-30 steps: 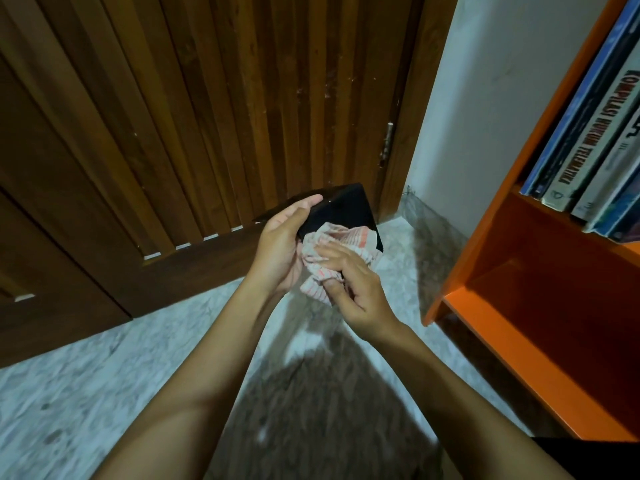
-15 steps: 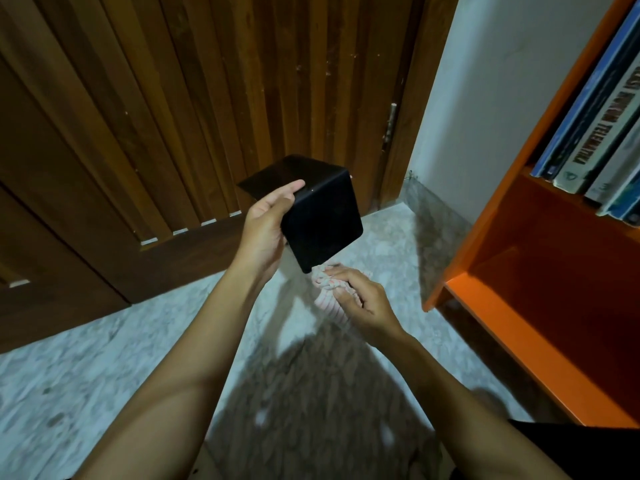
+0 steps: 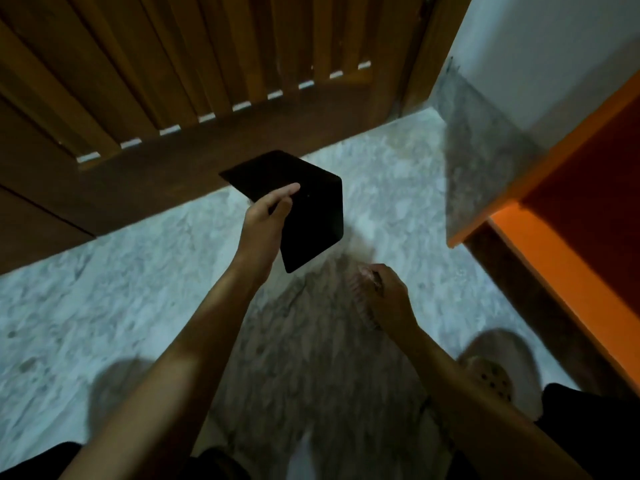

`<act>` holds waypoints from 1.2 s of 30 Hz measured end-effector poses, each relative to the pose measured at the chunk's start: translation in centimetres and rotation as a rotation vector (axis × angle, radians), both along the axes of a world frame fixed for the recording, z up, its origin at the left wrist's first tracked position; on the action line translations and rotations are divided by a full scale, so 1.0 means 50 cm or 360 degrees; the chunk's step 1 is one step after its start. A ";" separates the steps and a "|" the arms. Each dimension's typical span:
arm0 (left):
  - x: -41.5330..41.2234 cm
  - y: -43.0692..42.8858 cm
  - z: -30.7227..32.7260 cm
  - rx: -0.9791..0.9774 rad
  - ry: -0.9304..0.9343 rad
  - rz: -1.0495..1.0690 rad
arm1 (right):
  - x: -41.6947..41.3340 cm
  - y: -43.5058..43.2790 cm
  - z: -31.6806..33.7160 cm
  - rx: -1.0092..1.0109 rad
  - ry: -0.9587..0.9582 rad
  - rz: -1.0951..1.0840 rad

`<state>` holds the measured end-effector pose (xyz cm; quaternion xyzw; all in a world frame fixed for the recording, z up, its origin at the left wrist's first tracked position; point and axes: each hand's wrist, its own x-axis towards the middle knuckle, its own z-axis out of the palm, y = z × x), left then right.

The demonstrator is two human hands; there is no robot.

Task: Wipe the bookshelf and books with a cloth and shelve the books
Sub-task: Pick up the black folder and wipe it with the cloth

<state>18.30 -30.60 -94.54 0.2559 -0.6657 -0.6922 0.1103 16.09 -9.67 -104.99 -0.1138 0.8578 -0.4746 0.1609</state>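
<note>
Left hand: pinches black bookend, likely raised so its faces are open to wiping.
Right hand: curled round bunched cloth, 5 o'clock of bookend, apart.
Bookshelf: 3 o'clock.

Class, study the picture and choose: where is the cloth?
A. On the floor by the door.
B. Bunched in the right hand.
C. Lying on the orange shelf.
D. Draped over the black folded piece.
B: the cloth is gripped in the right hand, below and apart from the black folded piece held by the left hand.
</note>
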 end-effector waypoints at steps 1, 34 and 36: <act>-0.003 -0.002 -0.017 -0.0017 -0.0031 0.0001 | 0.001 -0.004 -0.015 0.0052 0.0040 -0.0005; 0.177 0.390 0.509 -0.1962 0.1113 -0.0941 | 0.061 0.274 0.793 -0.0768 0.0745 -0.0469; 0.187 0.437 0.530 -0.2051 0.1184 -0.1050 | 0.090 0.321 0.820 -0.0887 0.0815 -0.0614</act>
